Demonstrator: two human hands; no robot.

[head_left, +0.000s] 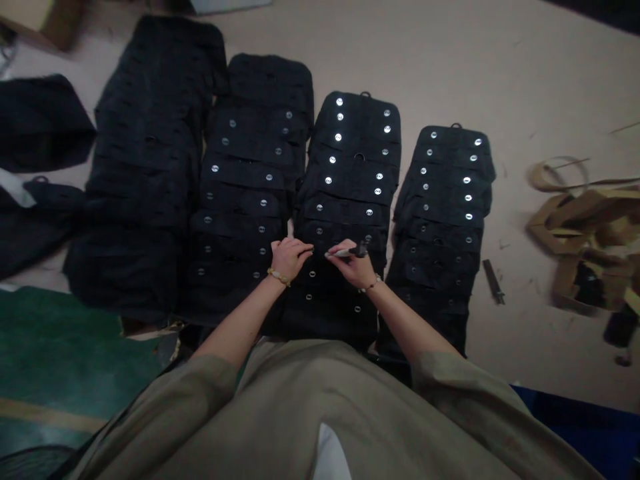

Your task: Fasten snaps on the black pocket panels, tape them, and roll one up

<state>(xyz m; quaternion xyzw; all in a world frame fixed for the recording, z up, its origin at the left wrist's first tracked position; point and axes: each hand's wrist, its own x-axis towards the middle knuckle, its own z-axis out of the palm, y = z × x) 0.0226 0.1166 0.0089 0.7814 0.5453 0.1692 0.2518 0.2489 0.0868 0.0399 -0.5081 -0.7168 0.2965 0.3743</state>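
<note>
Overlapping black fabric pieces with round metal snaps lie in a column (350, 217) at the middle of the table. Over its lower half, my right hand (354, 265) is closed on a marker pen (350, 252) with a dark end; its tip is at the fabric near a snap. Just left of it, my left hand (291, 258) rests at the column's left edge, thumb and fingers pinched together; anything between them is too small to make out. Two similar columns flank it, one on the left (240, 180) and one on the right (445, 193).
Another black fabric column (150, 127) and loose black pieces (40, 127) lie at the left. On the right of the table (520, 100) are a small metal tool (494, 282), a torn cardboard box (575, 230) and a roll of tape-like strip (560, 175). A box stands top left (50, 23).
</note>
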